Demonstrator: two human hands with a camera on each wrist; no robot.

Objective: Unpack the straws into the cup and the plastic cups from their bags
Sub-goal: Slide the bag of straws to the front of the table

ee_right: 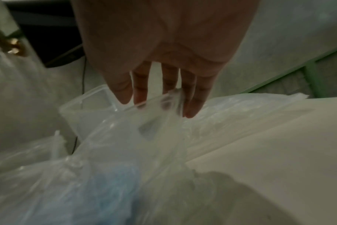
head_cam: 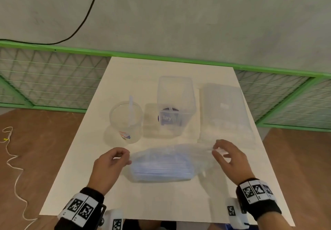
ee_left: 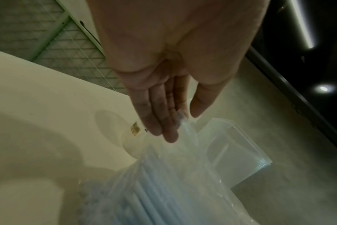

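Two hands, left hand [head_cam: 111, 165] and right hand [head_cam: 228, 156], each pinch the straw bag [head_cam: 161, 165], grips stretching it to open.

The near bag [head_cam: 161, 165] is thin clear plastic film, crinkled and faintly glossy, with pale blue plastic straws [head_cam: 161, 171] showing through it. The round cup [head_cam: 125, 122] on the left and the tall square tub [head_cam: 174, 104] behind are clear, smooth hard plastic. The far right bag [head_cam: 225, 115] is cloudy clear film. The table [head_cam: 89, 185] is smooth, matt off-white. The floor [head_cam: 35, 140] looks like brown wood. The fence [head_cam: 53, 79] is green-painted wire mesh. The wall [head_cam: 179, 14] is matt, mottled grey.
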